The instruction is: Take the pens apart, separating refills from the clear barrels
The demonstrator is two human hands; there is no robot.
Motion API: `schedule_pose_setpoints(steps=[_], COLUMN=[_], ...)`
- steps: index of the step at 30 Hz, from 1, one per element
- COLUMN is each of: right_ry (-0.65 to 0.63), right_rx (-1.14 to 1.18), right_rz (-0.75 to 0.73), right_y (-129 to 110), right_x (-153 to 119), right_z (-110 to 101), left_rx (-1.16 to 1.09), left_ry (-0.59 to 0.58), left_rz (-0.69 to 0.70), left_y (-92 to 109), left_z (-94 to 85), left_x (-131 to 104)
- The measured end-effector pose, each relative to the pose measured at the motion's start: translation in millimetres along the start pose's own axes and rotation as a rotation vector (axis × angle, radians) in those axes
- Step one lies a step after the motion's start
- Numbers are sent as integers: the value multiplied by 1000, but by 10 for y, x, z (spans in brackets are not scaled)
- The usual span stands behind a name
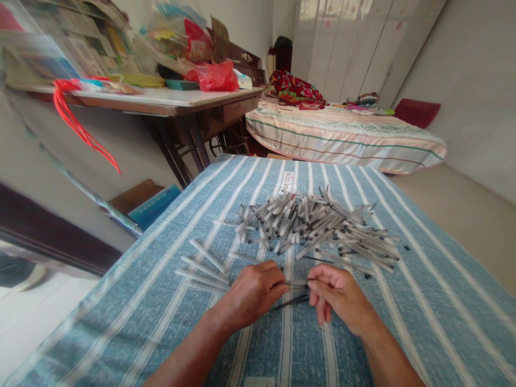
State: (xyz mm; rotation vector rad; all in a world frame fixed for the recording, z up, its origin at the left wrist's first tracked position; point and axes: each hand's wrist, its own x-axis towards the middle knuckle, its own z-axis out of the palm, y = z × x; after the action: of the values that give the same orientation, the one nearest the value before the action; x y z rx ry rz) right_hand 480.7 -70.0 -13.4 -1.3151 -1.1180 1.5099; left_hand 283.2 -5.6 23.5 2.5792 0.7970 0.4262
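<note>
A translucent pen barrel stretches level between my hands, low over the striped cloth. My left hand is closed around one end of it. At the dark end, my right hand pinches with thumb and forefinger, the other fingers curled below. Thin black sticks that look like pen refills lie under the hands. Beyond them spreads a large heap of clear pens with dark ends. To the left, several pale pen barrels lie fanned out, partly hidden behind my left hand.
The table wears a blue-and-white striped cloth. Small black pieces lie right of the heap. A desk with bags and red cords stands at the left. A bed is behind. A person's foot shows at the left edge.
</note>
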Motion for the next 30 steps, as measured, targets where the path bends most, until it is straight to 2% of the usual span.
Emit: schedule_pose_setpoints(steps=[4, 11, 16, 19, 22, 26, 30], right_ry=[-13, 43, 68, 101, 120, 105, 99], right_rx=[21, -20, -5, -1, -30, -123, -204], right_rz=[26, -4, -17, -18, 10, 49, 90], right_y=[-8, 22, -15, -51, -73, -66, -44], right_x=[-4, 31, 14, -5, -25, -45, -56], right_z=[-4, 49, -6, -113, -257, -401, -467], left_rx=[7, 20, 16, 4, -5, 34, 136], left_ry=[-2, 9, 5, -22, -53, -138, -187], left_rz=[-22, -21, -37, -52, -105, -248, -409], left_y=[1, -35, -34, -94, -234, -435, -525], left_z=[1, 29, 19, -53, -183, -369, -471], left_x=[3, -3, 6, -14, -76, -192, -270])
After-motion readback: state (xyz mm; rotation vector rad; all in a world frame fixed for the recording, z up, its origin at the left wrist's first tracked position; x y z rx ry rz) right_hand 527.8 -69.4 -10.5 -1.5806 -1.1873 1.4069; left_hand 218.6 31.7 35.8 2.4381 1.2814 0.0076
